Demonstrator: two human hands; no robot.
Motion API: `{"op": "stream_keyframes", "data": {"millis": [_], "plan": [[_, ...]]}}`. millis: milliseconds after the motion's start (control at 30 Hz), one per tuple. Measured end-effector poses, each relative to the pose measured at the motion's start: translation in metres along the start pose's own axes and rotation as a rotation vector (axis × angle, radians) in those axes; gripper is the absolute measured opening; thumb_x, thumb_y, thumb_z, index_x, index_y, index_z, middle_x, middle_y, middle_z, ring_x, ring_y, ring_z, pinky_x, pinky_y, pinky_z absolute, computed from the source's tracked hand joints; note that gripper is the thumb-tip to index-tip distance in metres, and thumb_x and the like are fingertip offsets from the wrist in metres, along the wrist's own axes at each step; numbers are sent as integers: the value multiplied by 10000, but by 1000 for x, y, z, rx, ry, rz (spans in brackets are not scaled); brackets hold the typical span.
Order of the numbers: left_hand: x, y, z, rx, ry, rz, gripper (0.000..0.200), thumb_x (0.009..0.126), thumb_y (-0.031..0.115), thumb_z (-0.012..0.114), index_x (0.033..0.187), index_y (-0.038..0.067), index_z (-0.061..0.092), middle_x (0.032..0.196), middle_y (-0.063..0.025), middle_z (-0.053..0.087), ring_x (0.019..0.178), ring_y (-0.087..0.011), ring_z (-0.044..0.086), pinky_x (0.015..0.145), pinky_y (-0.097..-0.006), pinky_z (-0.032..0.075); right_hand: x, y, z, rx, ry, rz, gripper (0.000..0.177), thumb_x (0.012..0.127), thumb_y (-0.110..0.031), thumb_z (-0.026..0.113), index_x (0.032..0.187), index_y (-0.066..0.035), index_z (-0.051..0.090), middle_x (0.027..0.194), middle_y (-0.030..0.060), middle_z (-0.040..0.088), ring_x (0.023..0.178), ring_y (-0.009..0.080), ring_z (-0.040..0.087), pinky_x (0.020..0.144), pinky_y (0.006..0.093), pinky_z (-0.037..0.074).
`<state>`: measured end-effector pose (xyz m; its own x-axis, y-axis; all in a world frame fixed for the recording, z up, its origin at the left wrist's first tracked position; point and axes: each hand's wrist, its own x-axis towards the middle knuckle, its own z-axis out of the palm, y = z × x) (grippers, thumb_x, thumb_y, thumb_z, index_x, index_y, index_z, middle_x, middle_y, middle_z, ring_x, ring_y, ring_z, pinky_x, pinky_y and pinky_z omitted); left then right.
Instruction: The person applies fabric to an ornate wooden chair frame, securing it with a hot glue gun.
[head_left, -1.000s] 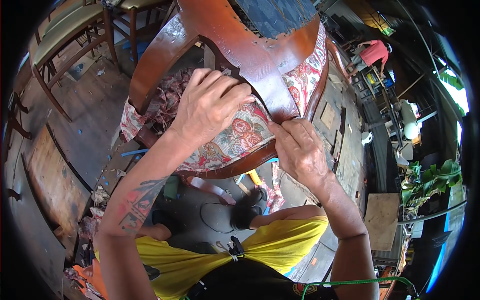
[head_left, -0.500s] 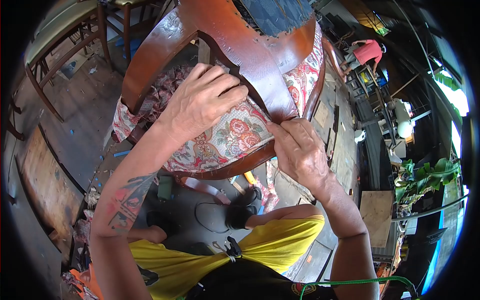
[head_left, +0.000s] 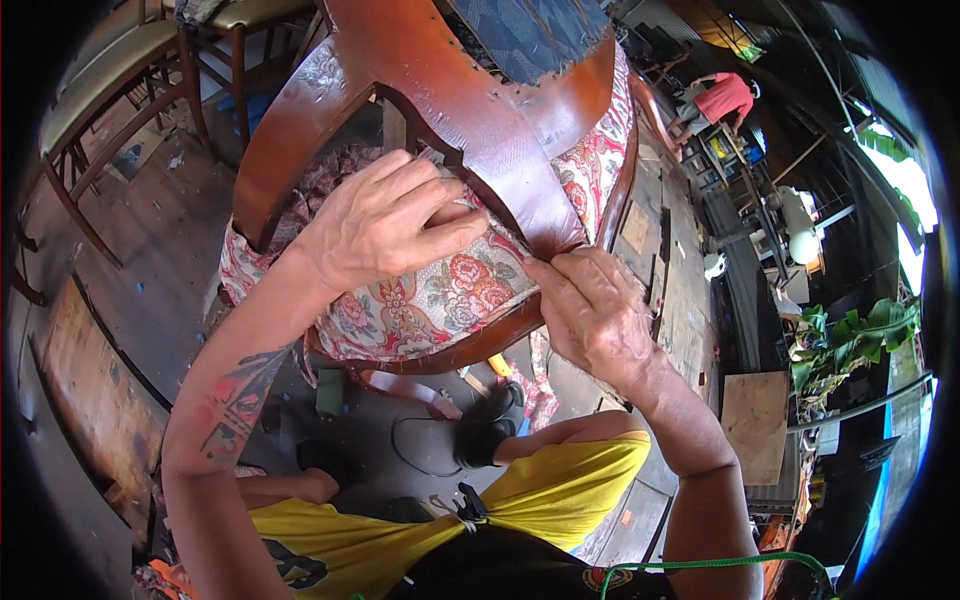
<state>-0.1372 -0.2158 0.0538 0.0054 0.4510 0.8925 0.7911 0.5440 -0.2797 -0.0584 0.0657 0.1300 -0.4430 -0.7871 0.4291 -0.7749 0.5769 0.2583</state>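
A wooden chair frame with a glossy reddish-brown finish is in front of me. Cream fabric with red flowers covers its seat. My left hand is at the fabric's upper edge under the open wooden curve, its fingers curled and pressed together on the cloth; the fingertips are partly hidden. At the corner where the back post meets the seat, my right hand pinches the fabric between thumb and fingers. Bunched floral cloth shows behind my left wrist. Dark blue patterned material fills the backrest, with ragged edges.
Chairs with padded seats stand at the upper left. Wooden boards lie on the floor. A green block sits near my feet. A person in a red shirt bends over in the background, and a leafy plant is at right.
My left hand has shifted slightly left and its thumb has moved away from the curled fingers. My right hand stays at the corner. The whole view has shifted a little.
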Motion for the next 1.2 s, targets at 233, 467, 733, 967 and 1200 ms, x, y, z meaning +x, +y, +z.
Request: {"op": "stream_keyframes", "data": {"millis": [233, 467, 733, 967, 1200], "plan": [[-2, -4, 3, 35, 25, 33, 349, 808, 54, 859, 1137, 166, 825, 1021, -42, 718, 856, -183, 672, 729, -331, 529, -1, 1, 2, 7, 10, -9, 440, 785, 70, 801, 1222, 26, 769, 1050, 155, 685, 943, 337, 705, 847, 440, 609], [-4, -1, 8, 116, 46, 51, 304, 855, 61, 850, 1141, 163, 842, 1022, -51, 739, 864, -182, 693, 751, -332, 561, 0, 1, 2, 4, 6, -11, 441, 785, 80, 791, 1222, 28, 767, 1043, 146, 672, 928, 329, 702, 834, 435, 610], [-9, 1, 14, 172, 44, 42, 288, 877, 76, 828, 1154, 153, 842, 1024, -56, 741, 886, -191, 700, 784, -343, 587, 1, 1, 2, -8, 1, -16, 443, 781, 80, 784, 1220, 27, 771, 1041, 144, 682, 924, 328, 708, 836, 429, 616], [-8, 1, 13, 179, 24, 47, 280, 896, 83, 814, 1168, 147, 830, 1036, -65, 743, 890, -193, 698, 780, -342, 585, 2, 1, 0, -8, -11, -12, 425, 787, 69, 787, 1209, 22, 779, 1029, 145, 698, 920, 329, 714, 842, 426, 615], [-4, -1, 6, 176, -52, 85, 253, 918, 116, 783, 1169, 130, 806, 1066, -62, 745, 926, -196, 694, 841, -359, 579, 5, 0, -1, -24, -13, -7, 383, 805, 53, 789, 1186, 13, 783, 1013, 142, 714, 922, 325, 720, 852, 426, 614]]}}
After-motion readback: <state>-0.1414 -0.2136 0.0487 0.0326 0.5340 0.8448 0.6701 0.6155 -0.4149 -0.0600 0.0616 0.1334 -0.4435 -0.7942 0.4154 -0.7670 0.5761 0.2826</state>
